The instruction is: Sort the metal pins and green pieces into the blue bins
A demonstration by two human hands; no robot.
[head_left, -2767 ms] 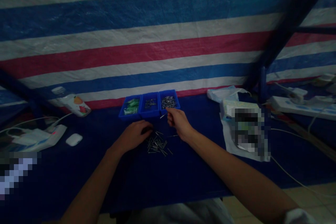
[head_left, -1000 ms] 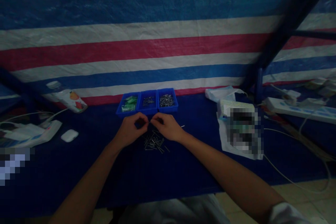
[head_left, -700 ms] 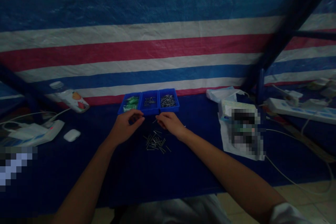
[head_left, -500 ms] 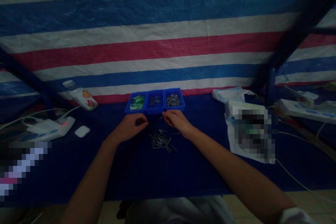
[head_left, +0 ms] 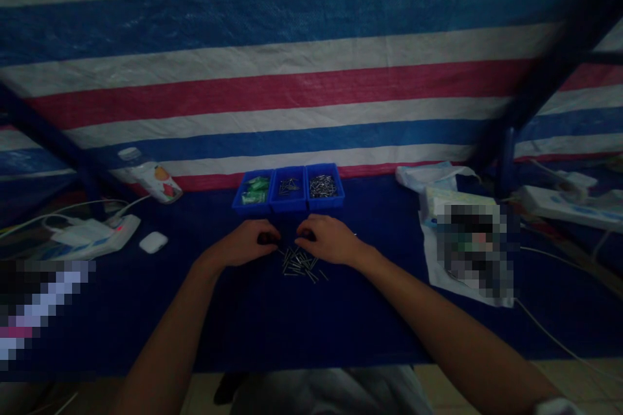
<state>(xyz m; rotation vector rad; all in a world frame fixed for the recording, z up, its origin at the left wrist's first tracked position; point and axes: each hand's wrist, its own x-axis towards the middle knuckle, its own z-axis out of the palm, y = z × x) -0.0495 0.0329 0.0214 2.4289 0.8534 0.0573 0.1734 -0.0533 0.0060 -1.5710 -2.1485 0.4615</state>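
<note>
Nails (head_left: 298, 265) are flanked by left hand (head_left: 243, 243) and right hand (head_left: 333, 240).
Probably light, stiff, slippery; best held mid-shaft. Whether anything is pinched by the curled fingers (head_left: 265, 250) cannot be told.

A hand could pass between the nails (head_left: 299, 264) and the near edge of the table (head_left: 302, 331), flanked by forearms (head_left: 170, 324); the gap between left hand (head_left: 248, 243) and right hand (head_left: 328, 240) is narrow. Beyond them, three trays (head_left: 287, 206) bar the way to the striped sheet (head_left: 292, 87); a box (head_left: 430, 206) stands farther right.
</note>
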